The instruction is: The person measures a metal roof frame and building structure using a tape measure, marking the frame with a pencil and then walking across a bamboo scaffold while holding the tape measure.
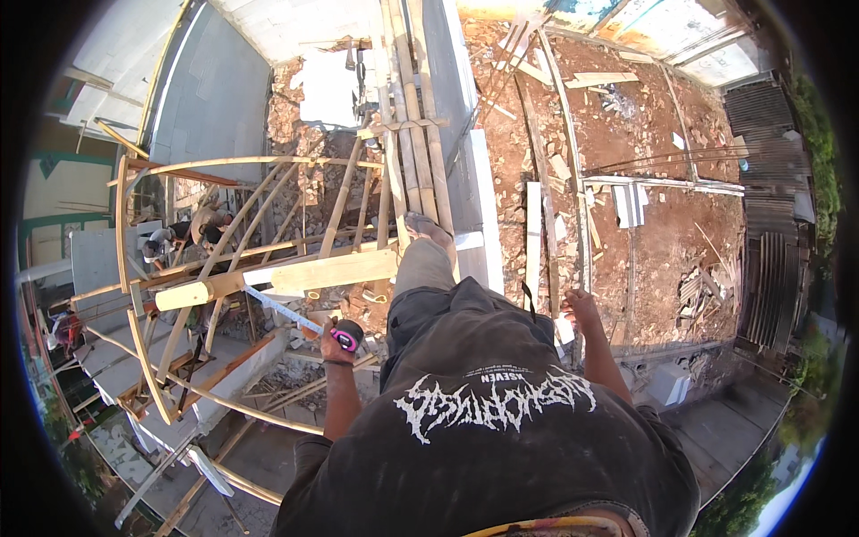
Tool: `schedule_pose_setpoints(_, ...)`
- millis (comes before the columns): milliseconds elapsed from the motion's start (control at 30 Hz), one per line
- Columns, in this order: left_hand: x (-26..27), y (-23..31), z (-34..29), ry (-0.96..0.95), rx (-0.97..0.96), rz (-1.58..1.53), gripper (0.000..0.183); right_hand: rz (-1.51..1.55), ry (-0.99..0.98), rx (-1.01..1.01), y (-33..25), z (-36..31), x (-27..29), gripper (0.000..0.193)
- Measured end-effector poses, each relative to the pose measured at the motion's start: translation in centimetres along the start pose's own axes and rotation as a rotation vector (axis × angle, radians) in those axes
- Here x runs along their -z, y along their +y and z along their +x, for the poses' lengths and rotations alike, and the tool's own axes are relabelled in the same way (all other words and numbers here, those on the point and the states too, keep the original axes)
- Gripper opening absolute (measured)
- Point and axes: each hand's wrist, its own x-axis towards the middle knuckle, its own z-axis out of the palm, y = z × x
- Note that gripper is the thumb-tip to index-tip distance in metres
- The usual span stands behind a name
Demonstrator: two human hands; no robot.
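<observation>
My left hand (335,353) is closed around a black and pink tape measure (348,335). Its pale blade (283,310) is pulled out and slants up and left to a light wooden beam (335,271). The blade's far end lies against or just under the beam's lower edge; which one I cannot tell. Away from my body on the right, my right hand (582,310) hangs with its fingers curled in. Whatever it may hold is too small to make out.
One foot (431,231) stands on bundled bamboo poles (413,143) beside a grey block wall (483,197). Bamboo scaffolding (242,215) spreads at left, with people (201,228) working below. Far beneath on the right lies rubble-strewn ground (662,268) with loose timber; corrugated sheets (768,259) border it.
</observation>
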Motion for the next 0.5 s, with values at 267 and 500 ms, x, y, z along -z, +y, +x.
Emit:
schedule_pose_setpoints(267,-6.4,2.2,2.9,0.007,-0.001,-0.028,0.025,-0.194,-0.051,0.477,-24.8,8.9,1.7,0.033)
schedule_pose_setpoints(500,-9.9,3.8,4.5,0.008,0.033,-0.076,0.026,-0.118,-0.008,0.262,-27.7,14.1,-2.0,0.024)
